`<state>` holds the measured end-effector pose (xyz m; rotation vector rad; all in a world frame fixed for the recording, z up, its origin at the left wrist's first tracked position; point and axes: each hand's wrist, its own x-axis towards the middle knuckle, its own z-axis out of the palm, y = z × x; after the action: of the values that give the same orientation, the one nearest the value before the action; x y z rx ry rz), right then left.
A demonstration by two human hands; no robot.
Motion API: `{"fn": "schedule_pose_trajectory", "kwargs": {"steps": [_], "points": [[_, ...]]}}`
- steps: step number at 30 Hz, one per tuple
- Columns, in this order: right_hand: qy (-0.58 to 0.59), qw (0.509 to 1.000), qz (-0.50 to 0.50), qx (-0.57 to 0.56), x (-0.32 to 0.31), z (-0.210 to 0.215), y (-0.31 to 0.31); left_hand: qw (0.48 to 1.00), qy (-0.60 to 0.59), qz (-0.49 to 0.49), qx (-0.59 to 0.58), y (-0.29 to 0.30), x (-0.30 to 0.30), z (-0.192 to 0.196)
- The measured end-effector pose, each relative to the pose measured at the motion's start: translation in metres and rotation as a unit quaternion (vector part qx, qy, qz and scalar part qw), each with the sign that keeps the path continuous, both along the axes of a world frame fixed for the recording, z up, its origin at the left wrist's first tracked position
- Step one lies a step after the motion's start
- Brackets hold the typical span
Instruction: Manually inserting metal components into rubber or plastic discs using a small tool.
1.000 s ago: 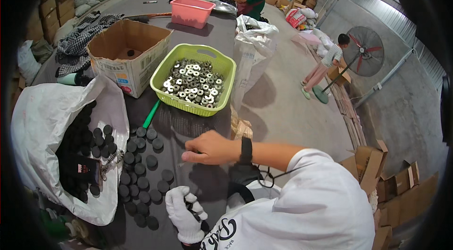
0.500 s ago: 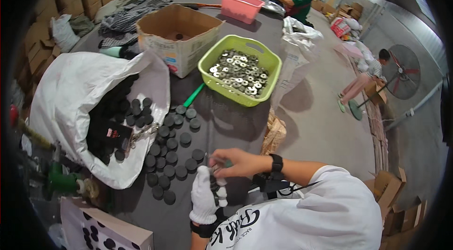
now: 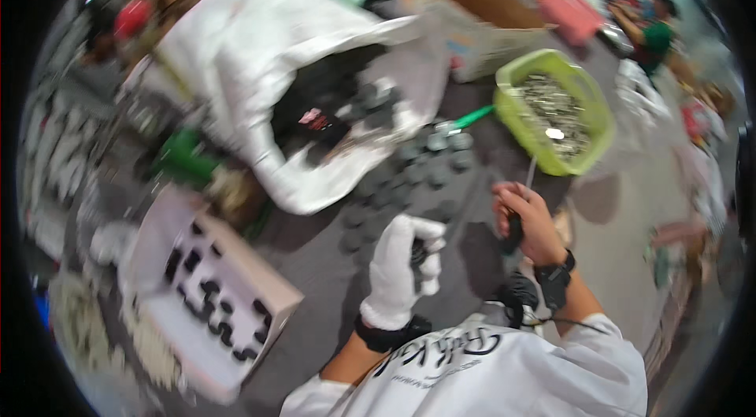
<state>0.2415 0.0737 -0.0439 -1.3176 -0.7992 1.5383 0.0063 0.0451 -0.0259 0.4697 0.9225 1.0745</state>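
Gloved left hand [image 3: 402, 267] around dark discs [image 3: 417, 253], bare right hand [image 3: 526, 220] beside.

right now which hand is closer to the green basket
Right. The bare right hand sits just below and left of the green basket, holding a dark tool. The gloved left hand is farther left and lower, gripping dark round parts.
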Motion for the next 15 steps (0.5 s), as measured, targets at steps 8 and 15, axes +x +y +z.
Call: {"fn": "schedule_pose_trajectory", "kwargs": {"steps": [8,15], "points": [[-0.051,0.993,0.095,-0.042,-0.023,-0.04,-0.015,0.738,0.309,0.562,0.212,-0.023,-0.122,0.063],[-0.066,0.993,0.092,-0.042,-0.027,-0.042,-0.02,0.269,0.885,0.358,0.125,-0.035,-0.162,0.045]]}}
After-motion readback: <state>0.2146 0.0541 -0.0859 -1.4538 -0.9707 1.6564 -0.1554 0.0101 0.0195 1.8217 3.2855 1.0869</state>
